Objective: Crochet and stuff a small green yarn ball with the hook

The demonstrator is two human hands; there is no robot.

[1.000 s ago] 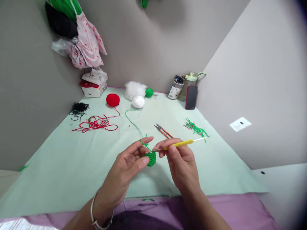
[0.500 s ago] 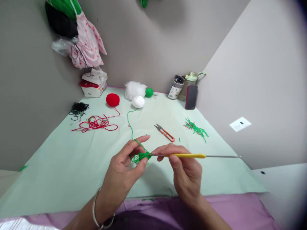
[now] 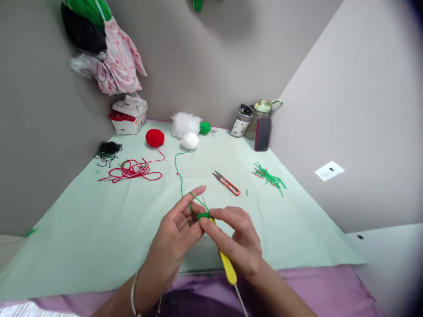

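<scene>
My left hand (image 3: 175,229) pinches a small green crochet piece (image 3: 202,215) between thumb and fingers. Green yarn (image 3: 179,174) runs from the back of the table over its raised index finger down to the piece. My right hand (image 3: 239,242) is closed around a crochet hook with a yellow handle (image 3: 227,266), its thumb and index fingertip touching the right end of the piece. The hook slants from the piece towards me, with a thin metal tip showing above the work. Part of the piece is hidden behind my fingers.
Thread snips (image 3: 228,184) lie beyond my hands, green yarn scraps (image 3: 269,178) to their right. Further back are a red yarn ball (image 3: 155,138), a white ball (image 3: 190,141), a green ball (image 3: 205,128), white stuffing (image 3: 185,124), tangled red yarn (image 3: 132,171), black yarn (image 3: 108,150) and a phone (image 3: 262,134).
The hook has swung from lying level, pointing right, to slanting down towards me. My right hand has turned with it and moved closer to my left hand, which still holds the green piece.
</scene>
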